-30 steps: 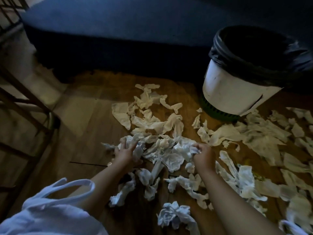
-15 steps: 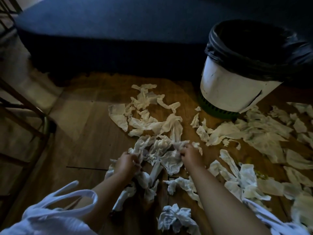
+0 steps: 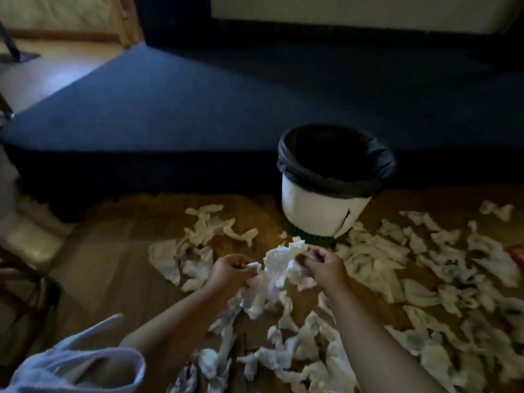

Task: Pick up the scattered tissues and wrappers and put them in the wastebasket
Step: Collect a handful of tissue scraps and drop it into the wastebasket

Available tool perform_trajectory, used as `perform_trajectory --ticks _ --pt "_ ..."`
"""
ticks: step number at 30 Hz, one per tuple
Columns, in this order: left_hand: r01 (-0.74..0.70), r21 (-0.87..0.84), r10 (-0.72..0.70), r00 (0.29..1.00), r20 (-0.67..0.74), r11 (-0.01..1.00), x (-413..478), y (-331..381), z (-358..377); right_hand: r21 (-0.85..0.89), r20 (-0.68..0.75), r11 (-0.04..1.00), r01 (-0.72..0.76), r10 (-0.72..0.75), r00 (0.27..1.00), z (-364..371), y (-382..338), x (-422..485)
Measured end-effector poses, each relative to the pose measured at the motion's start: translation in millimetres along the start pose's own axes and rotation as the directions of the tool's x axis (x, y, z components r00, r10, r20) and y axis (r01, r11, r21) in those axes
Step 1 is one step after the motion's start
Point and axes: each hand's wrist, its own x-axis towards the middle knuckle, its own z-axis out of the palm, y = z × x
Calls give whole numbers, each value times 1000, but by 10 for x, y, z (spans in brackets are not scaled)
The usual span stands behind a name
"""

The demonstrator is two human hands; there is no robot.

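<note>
A bunch of crumpled white tissues [image 3: 279,268] hangs above the wooden floor, held from both sides. My left hand [image 3: 231,269] grips its left edge and my right hand [image 3: 326,263] grips its right edge. The wastebasket [image 3: 320,205], white with a black liner and an open mouth, stands just beyond the bunch, slightly right. Several more scattered tissues [image 3: 377,262] lie on the floor right of the hands, others [image 3: 198,236] to the left and others [image 3: 283,353] under my forearms.
A dark blue bed or mattress [image 3: 198,109] runs across the back, right behind the wastebasket. A chair's dark legs [image 3: 25,279] stand at the left. A white garment [image 3: 79,367] fills the lower left corner. Something red [image 3: 517,252] lies at the right edge.
Both hands have lifted a gathered bunch of tissues off the floor and raised it toward the wastebasket. The view has tilted up and back, so the basket looks farther away.
</note>
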Motion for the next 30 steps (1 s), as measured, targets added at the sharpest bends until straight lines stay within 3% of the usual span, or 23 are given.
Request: perform_trajectory --ticks 8,12,16,20,30 --pt "-132 -117 125 990 -66 984 200 1276 218 323 -143 937 137 -95 985 -414 -1396 411" --pt "-178 -190 165 983 -80 966 368 1618 323 462 -212 882 99 1 977 -475 -1767 795" --pt "-179 -207 172 984 -53 962 484 1714 408 496 -191 868 -8 118 975 -480 -1811 1045" --pt "-172 -221 164 985 -56 960 598 1670 476 608 -146 792 -62 188 971 -469 -1750 1085" --pt "-181 -285 186 983 -9 941 595 2005 613 586 -160 809 33 75 984 -716 -1421 794"
